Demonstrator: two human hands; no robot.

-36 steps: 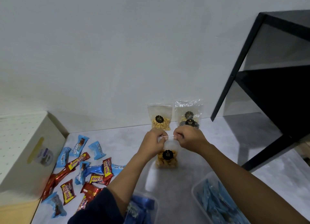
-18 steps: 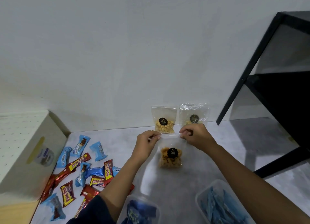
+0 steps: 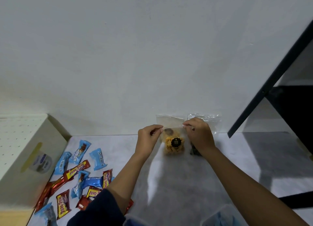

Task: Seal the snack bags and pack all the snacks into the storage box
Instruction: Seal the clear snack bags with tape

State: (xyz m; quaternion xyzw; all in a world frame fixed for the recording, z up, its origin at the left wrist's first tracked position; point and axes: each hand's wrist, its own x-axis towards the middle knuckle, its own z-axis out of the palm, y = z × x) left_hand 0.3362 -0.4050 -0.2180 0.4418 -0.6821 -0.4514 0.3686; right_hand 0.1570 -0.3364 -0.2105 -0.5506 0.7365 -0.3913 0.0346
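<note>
Head view, near edge: the rim of a clear storage box (image 3: 213, 216), with blue wrappers inside, is seen at the lower right, partly cut off by the frame. A dark sleeve (image 3: 94, 210) is seen on the left forearm. To the left, wrapped snack bars (image 3: 77, 169) in red and blue are scattered loose over the grey tabletop (image 3: 186, 183), beside a cream perforated box (image 3: 25, 158) marked with a yellow strip.

Farther in, a clear snack bag (image 3: 172, 145) of yellow pieces, labelled with a round black sticker, is held upright between both hands at mid-table. One end of its top strip is pinched by the curled fingers of the left hand (image 3: 149, 137); the other end is pinched by the right hand (image 3: 199, 134), so that the strip is drawn taut between them. Whether the bottom of the bag rests on the tabletop cannot be told, nor whether the strip is pressed closed.

Behind it, two more clear bags are propped against the white wall (image 3: 152, 48): a second bag (image 3: 169, 120) directly behind the held one, and a crinkled third bag (image 3: 210, 119) with dark contents, largely hidden by the right hand. A black shelf frame (image 3: 271, 83) is seen at the far right.
</note>
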